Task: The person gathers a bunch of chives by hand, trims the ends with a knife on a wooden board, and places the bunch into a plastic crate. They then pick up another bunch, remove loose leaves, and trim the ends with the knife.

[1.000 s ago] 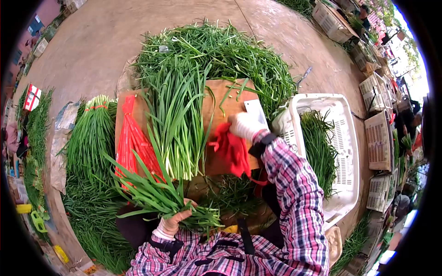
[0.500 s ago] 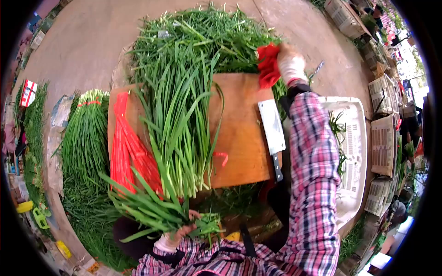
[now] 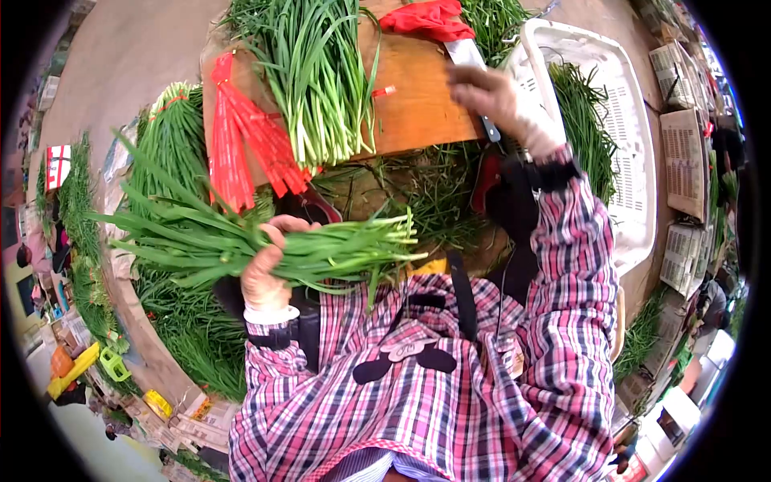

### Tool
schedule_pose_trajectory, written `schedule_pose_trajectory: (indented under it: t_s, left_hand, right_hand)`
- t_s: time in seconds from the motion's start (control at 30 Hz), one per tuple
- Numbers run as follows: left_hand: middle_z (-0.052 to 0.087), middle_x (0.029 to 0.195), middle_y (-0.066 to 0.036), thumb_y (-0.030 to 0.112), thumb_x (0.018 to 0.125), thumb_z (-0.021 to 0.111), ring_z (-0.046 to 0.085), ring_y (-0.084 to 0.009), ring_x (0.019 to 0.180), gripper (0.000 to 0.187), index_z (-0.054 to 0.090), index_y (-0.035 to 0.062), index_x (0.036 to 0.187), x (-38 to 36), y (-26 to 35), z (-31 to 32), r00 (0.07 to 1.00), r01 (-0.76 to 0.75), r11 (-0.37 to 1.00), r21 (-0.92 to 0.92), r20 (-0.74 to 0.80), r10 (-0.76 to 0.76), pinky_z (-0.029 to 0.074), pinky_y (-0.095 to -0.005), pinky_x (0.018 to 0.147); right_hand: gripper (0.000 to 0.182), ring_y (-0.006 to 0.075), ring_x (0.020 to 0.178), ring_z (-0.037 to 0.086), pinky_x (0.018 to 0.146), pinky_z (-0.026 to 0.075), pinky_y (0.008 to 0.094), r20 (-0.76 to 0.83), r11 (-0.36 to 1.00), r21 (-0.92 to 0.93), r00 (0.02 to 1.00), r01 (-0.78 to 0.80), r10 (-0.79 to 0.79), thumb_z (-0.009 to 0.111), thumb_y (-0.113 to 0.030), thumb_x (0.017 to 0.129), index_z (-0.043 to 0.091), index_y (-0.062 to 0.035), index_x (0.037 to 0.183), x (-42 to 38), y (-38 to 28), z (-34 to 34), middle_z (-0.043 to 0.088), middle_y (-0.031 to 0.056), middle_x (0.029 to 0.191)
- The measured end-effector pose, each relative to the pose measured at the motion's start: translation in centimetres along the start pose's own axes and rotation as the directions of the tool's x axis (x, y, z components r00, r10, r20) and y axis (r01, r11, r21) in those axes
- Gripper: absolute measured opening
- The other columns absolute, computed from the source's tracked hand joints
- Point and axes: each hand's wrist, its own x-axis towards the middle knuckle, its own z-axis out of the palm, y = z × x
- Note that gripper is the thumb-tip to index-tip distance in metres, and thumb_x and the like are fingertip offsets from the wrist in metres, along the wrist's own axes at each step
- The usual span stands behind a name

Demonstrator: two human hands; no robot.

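My left hand (image 3: pixel 267 269) is closed around a bunch of long green leafy stalks (image 3: pixel 337 251), held crosswise in front of the plaid apron. Above the board's lower right corner, my right hand (image 3: pixel 490 96) has its fingers apart and holds nothing; it partly covers the cleaver (image 3: pixel 467 55). The red cloth (image 3: pixel 430 19) lies on the wooden board (image 3: pixel 426 104), by the top of the blade. A larger pile of stalks (image 3: pixel 321 88) rests on the board, with red strips (image 3: pixel 233 145) to its left.
A white plastic crate (image 3: pixel 634 153) with greens inside stands at the right. A tied green bundle (image 3: pixel 170 136) lies to the left of the board, above loose greens (image 3: pixel 193 337). Stacked crates (image 3: pixel 683 161) line the far right.
My right hand has let go of the red cloth and moved down toward me. My left hand has risen with its bunch, now fully in view. The whole view has tilted downward.
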Motion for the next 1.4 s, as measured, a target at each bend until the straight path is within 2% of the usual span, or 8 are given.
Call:
schedule_pose_trajectory:
  t_s: [0.13,0.4,0.5,0.63,0.77,1.0,1.17,1.4]
  left_hand:
    - [0.062,0.122,-0.005,0.026,0.090,0.064,0.055,-0.0252,0.117,0.020,0.071,0.0104,0.100,-2.5,2.7,-2.0,0.968,-0.135,0.962,-0.237,0.175,0.179,0.027,-0.0656,0.110]
    - [0.067,0.113,-0.011,0.026,0.091,0.063,0.059,-0.0311,0.112,0.022,0.070,0.0047,0.093,-3.8,4.1,-5.7,0.944,-0.328,0.888,-0.321,-0.078,0.320,0.044,-0.0534,0.102]
    - [0.069,0.107,-0.013,0.024,0.087,0.067,0.062,-0.0330,0.106,0.019,0.067,0.0049,0.090,-3.8,4.4,-3.6,0.940,-0.321,0.877,-0.357,-0.233,0.249,0.047,-0.0548,0.097]
    - [0.070,0.105,-0.012,0.020,0.087,0.066,0.064,-0.0331,0.102,0.016,0.063,0.0060,0.093,-4.1,4.5,-0.8,0.935,-0.310,0.870,-0.383,-0.288,0.207,0.048,-0.0554,0.095]
    - [0.069,0.104,-0.012,0.020,0.087,0.066,0.064,-0.0324,0.102,0.016,0.061,0.0066,0.092,-4.2,4.5,1.5,0.940,-0.285,0.875,-0.392,-0.292,0.176,0.049,-0.0553,0.093]
    - [0.069,0.106,-0.014,0.023,0.086,0.067,0.065,-0.0320,0.098,0.017,0.063,0.0063,0.090,-3.8,7.0,-0.3,0.886,-0.456,0.858,-0.237,-0.209,0.413,0.052,-0.0511,0.092]
    - [0.068,0.104,-0.008,0.025,0.086,0.067,0.063,-0.0227,0.101,0.019,0.067,0.0061,0.084,-4.5,10.0,-3.7,0.864,-0.458,0.804,-0.379,0.023,0.502,0.031,-0.0543,0.112]
    - [0.067,0.095,-0.003,0.027,0.088,0.066,0.062,-0.0266,0.099,0.018,0.064,0.0093,0.087,-4.6,9.5,-4.9,0.762,-0.633,0.711,-0.304,-0.086,0.642,0.041,-0.0479,0.105]
  right_hand:
    - [0.044,0.0144,0.101,0.062,0.089,0.049,0.0289,0.147,0.993,0.117,0.989,-0.032,0.014,0.068,-0.032,0.090,0.061,-0.0033,0.123,-10.5,-1.7,2.4,0.068,0.0073,0.108]
    - [0.025,0.0116,0.084,0.061,0.076,0.049,0.0248,-0.137,0.949,0.260,0.980,0.178,-0.146,0.063,-0.001,0.086,0.067,-0.0054,0.111,-19.5,-5.4,8.4,0.066,0.0033,0.090]
    - [0.041,0.0278,0.069,0.063,0.065,0.053,0.0339,-0.154,0.846,-0.197,0.836,0.496,-0.527,0.070,-0.003,0.077,0.065,-0.0097,0.117,-19.9,-7.3,9.6,0.063,0.0114,0.078]
    - [0.060,0.0273,0.062,0.063,0.058,0.051,0.0382,0.055,0.632,-0.474,0.736,0.614,-0.674,0.073,-0.017,0.073,0.055,-0.0128,0.130,-19.3,-9.9,11.1,0.060,0.0058,0.067]
    - [0.061,0.0282,0.060,0.061,0.053,0.047,0.0416,0.184,0.547,-0.490,0.694,0.679,-0.696,0.071,-0.025,0.078,0.050,-0.0106,0.133,-17.8,-11.7,13.4,0.056,0.0089,0.063]
    - [0.015,0.0319,0.070,0.065,0.065,0.052,0.0443,0.259,0.614,-0.467,0.762,0.636,-0.593,0.065,-0.025,0.082,0.065,-0.0114,0.088,-17.2,-6.7,13.6,0.064,0.0101,0.072]
    - [0.019,0.0355,0.072,0.064,0.065,0.051,0.0438,0.145,0.802,-0.323,0.863,0.503,-0.483,0.068,-0.026,0.081,0.067,-0.0091,0.091,-20.3,-3.2,9.9,0.064,0.0144,0.075]
    - [0.019,0.0350,0.067,0.062,0.061,0.050,0.0399,0.173,0.871,-0.354,0.939,0.341,-0.297,0.071,-0.022,0.079,0.069,-0.0060,0.090,-22.0,-2.9,7.3,0.063,0.0162,0.070]
